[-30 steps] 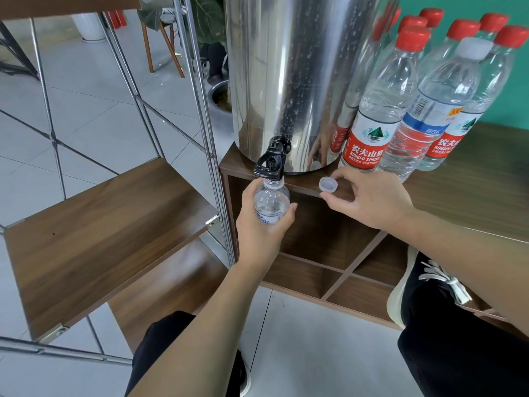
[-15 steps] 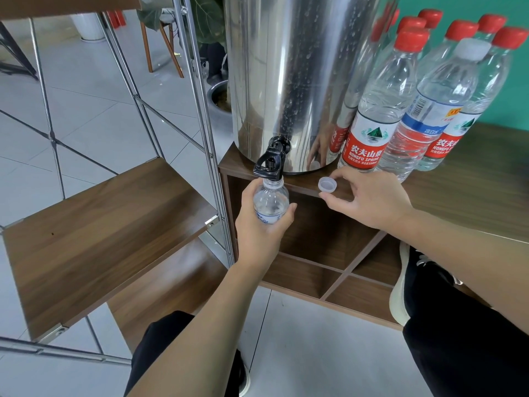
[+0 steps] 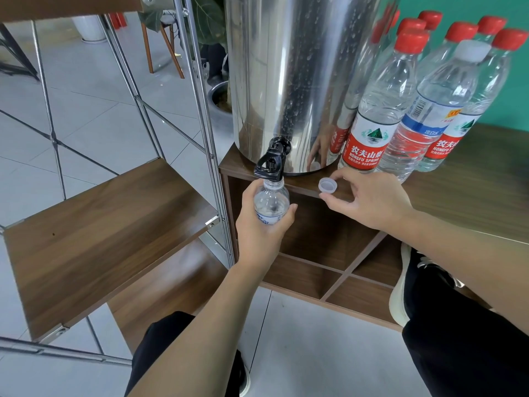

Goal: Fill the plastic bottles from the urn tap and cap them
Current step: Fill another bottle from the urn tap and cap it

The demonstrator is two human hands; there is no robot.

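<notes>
Now left hand [image 3: 262, 227] holds open bottle [image 3: 270, 203] under tap [image 3: 270, 164] — water inside.

Mirror-polished steel urn [image 3: 289, 81], beaded with droplets, stands on my matt wood-grain tabletop [image 3: 472, 179]. Its tap [image 3: 270, 164] is glossy black plastic. At 3 o'clock, clear smooth plastic bottles [image 3: 380, 110] carry glossy red caps [image 3: 411, 41]. My cap [image 3: 327, 185] is translucent plastic.

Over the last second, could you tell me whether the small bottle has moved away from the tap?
No. The small bottle still sits with its mouth directly under the black tap, held by the left hand.
</notes>
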